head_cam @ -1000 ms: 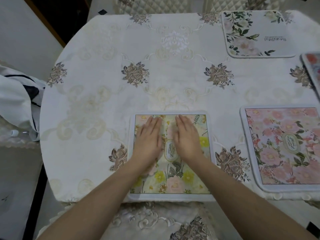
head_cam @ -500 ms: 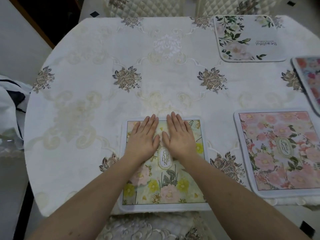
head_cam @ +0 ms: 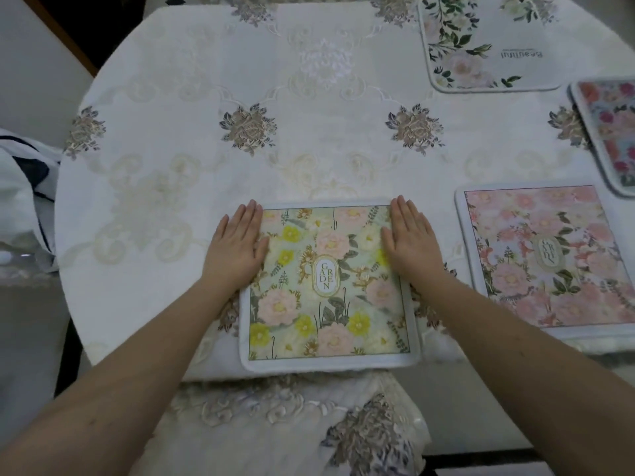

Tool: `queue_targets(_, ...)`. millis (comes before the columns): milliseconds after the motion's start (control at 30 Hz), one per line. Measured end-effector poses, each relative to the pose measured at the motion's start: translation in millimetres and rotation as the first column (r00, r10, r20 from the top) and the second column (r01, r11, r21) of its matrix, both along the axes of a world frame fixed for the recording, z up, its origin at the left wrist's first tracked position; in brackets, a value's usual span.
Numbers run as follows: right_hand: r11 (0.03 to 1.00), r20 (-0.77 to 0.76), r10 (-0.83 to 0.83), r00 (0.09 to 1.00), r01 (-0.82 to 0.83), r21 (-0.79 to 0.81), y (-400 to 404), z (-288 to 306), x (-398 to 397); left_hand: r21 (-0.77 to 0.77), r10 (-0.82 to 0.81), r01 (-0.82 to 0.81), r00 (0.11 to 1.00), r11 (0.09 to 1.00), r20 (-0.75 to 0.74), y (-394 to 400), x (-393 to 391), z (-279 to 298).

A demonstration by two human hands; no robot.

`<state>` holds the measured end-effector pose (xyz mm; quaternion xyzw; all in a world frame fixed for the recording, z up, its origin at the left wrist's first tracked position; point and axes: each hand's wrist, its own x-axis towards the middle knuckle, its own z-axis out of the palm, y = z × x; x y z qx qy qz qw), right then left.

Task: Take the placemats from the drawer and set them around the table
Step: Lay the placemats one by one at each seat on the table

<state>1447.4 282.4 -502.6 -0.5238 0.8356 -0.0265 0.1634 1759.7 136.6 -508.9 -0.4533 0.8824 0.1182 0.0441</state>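
Observation:
A yellow and pink floral placemat [head_cam: 326,290] lies flat at the near edge of the round table [head_cam: 171,166]. My left hand [head_cam: 237,245] presses flat on its left edge with straight fingers. My right hand [head_cam: 410,240] lies flat on its right edge in the same way. A pink floral placemat [head_cam: 549,259] lies to the right. A white placemat with green leaves [head_cam: 481,46] sits at the far right. A red-flowered placemat [head_cam: 611,132] shows partly at the right border.
An embroidered white cloth covers the table. A chair with a matching embroidered cover [head_cam: 309,424] stands right below the near placemat. A white and dark fabric [head_cam: 24,187] lies on a surface to the left. The drawer is out of view.
Both hands have slid apart from the middle of the near placemat to its left and right edges. The camera has moved closer over the table.

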Motion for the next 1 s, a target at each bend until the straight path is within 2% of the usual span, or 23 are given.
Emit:
queue_targets(133, 0.988, 0.034, -0.101, 0.994, 0.104, -0.115, 19.9, 7.6, 35.7, 0.029, 0.142, -0.139, 0.984, 0.99, -0.11, 26.0, -11.6, 11.4)
queue_targets(200, 0.983, 0.107, -0.09, 0.99, 0.106, -0.149, 26.0, 12.0, 69.8, 0.033, 0.11, -0.106, 0.983, 0.994, -0.15, 52.6, -23.4, 17.7)
queue_targets(300, 0.982, 0.191, -0.01, 0.982, 0.046, -0.184, 33.6, 11.1, 115.4, 0.053, -0.002, 0.012, 0.983, 0.999, -0.182, 93.6, -41.7, 20.9)
queue_targets(433, 0.982, 0.148, 0.119, 0.982, -0.094, -0.163, 54.5, -0.6, 148.1, 0.078, 0.024, -0.011, 0.985, 0.997, -0.17, 126.6, -45.7, 15.3)
queue_targets(667, 0.956, -0.014, 0.285, 0.958, -0.285, -0.075, 67.9, -8.4, 140.4, 0.021, -0.144, 0.145, 0.989, 0.989, -0.04, 148.3, -21.2, -2.3)
queue_targets(867, 0.88, -0.042, 0.465, 0.884, -0.467, -0.089, 83.1, -5.3, 110.7, 0.011, -0.247, 0.247, 0.969, 0.969, -0.021, 140.9, -6.8, 1.2)
queue_targets(1000, 0.892, -0.051, 0.44, 0.896, -0.443, -0.092, 97.4, 0.5, 86.9, 0.004, -0.272, 0.272, 0.962, 0.962, 0.002, 134.4, 11.8, 3.7)
